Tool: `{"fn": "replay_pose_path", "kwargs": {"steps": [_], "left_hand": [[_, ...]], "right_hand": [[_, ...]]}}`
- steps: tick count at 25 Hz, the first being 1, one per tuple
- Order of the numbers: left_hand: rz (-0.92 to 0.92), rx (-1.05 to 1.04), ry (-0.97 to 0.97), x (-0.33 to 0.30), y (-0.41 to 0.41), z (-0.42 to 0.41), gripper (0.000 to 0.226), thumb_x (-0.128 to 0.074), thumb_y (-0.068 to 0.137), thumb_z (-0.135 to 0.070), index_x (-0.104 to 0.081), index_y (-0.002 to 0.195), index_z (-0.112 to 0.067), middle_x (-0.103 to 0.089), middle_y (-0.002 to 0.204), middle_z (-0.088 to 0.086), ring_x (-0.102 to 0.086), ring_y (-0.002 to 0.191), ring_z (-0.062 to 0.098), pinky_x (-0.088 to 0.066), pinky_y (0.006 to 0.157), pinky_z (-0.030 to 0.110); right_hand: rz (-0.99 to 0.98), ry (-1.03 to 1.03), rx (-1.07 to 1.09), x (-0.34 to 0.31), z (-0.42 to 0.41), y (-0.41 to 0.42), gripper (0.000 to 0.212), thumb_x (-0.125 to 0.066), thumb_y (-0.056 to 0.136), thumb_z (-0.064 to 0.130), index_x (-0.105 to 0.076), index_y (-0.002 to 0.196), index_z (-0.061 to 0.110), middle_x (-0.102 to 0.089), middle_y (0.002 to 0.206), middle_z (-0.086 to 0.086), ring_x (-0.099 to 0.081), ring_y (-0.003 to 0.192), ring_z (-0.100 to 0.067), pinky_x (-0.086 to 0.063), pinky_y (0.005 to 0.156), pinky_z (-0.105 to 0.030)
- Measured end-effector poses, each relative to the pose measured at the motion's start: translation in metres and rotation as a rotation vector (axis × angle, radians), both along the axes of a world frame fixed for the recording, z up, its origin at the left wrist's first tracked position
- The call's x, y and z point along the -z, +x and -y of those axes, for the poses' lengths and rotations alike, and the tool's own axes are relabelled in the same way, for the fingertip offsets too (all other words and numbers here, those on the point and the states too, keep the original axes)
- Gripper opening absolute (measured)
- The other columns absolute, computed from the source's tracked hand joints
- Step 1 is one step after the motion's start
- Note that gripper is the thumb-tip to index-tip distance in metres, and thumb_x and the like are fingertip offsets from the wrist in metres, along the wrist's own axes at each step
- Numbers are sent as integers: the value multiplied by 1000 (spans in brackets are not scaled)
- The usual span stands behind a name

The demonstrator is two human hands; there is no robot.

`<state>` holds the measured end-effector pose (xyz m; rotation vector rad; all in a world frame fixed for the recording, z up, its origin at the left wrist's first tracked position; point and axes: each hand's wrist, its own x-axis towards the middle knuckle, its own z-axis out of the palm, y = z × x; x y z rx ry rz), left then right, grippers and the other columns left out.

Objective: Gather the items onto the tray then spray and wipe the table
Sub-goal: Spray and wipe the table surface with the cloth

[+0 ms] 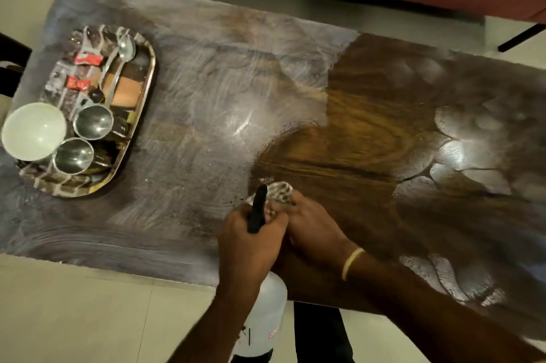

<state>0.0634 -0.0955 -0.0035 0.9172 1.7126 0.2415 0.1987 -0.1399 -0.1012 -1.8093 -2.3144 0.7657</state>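
— So, where is the cloth?
— The cloth (280,190) lies bunched on the wooden table (369,132), near the front edge and about midway along it. The right hand (313,229) presses down on its near end, fingers curled over the fabric, so only the patterned far part shows.

— And the spray bottle?
— The left hand (251,240) is wrapped tight around the neck of the spray bottle (266,315), just left of the right hand and touching it. The black nozzle (257,207) sticks up between the two hands and points toward the cloth. The clear body of the bottle hangs below the table's front edge.

— What does the tabletop look like?
— A whitish, streaky film covers the left half. Around and beyond the cloth runs a dark, bare band of wood grain, and to the right there are foamy patches.

— And the tray?
— The metal tray (141,102) sits at the far left end, well apart from the hands. It carries a white bowl (34,130), two steel cups (93,122) (73,156), a pair of spoons (125,46) and two small red packets (87,59). The bowl overhangs the tray's left rim.
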Motion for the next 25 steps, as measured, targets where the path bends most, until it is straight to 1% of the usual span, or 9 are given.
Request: {"fn": "replay_pose_path", "kwargs": {"steps": [2,6,8,12,16,19,21,24,25], "left_hand": [[-32,29,-8,-2,5,-4,15,-75,74,-32,-69,73,-19,-67,64,-1,-67,65,23,-61,66,48],[-39,42,-48,-2,24,-10,17,-73,70,-31,-66,71,-17,-66,68,5,-65,66,26,-60,68,52],[-51,71,-23,-2,37,-13,15,-73,69,-32,-65,70,-19,-67,70,6,-67,70,29,-60,69,51],[-32,55,-1,-6,57,-30,17,-67,62,-44,-67,70,-30,-67,69,5,-66,68,30,-58,68,50],[-29,-47,-29,1,69,-44,21,-71,72,-34,-65,62,-17,-66,65,10,-59,55,25,-55,59,44],[-51,-67,-49,12,82,-47,18,-71,73,-27,-68,65,-12,-65,61,15,-57,48,23,-50,54,35],[-84,-78,-17,14,91,-50,19,-70,72,-26,-68,69,-8,-66,62,17,-58,46,22,-50,51,32],[-103,-58,69,10,97,-59,15,-70,71,-28,-63,63,-17,-62,59,6,-60,51,25,-52,53,35],[-103,-41,91,10,98,-63,16,-71,72,-31,-63,64,-19,-63,61,5,-62,55,27,-54,56,39]], "right_hand": [[1,-20,48,-7,8,46,37,-50,88,24,-66,121,31,-57,138,11,-48,107,-19,-51,84,-36],[174,-16,617,14,-80,115,50,-58,79,7,-66,122,30,-65,127,0,-49,109,-24,-50,90,-35],[141,-10,621,11,-115,83,42,-62,84,8,-67,121,27,-65,126,-3,-49,107,-27,-48,85,-36],[42,14,104,-3,-67,62,38,-65,84,7,-70,117,26,-60,135,5,-52,101,-28,-49,71,-37],[130,-2,473,10,-78,160,51,-57,82,3,-66,124,29,-61,135,1,-52,113,-28,-47,95,-37],[143,71,659,17,-135,150,46,-56,83,1,-66,123,20,-66,122,-9,-52,112,-29,-47,95,-36],[70,127,543,12,-146,111,41,-64,81,-3,-68,116,16,-66,117,-11,-54,107,-31,-52,86,-41],[61,61,8,6,-92,105,35,-62,89,19,-65,123,27,-58,137,2,-49,113,-27,-52,82,-40],[62,41,-34,3,-73,125,36,-58,90,24,-63,125,31,-53,142,6,-47,115,-26,-51,84,-40]]}}
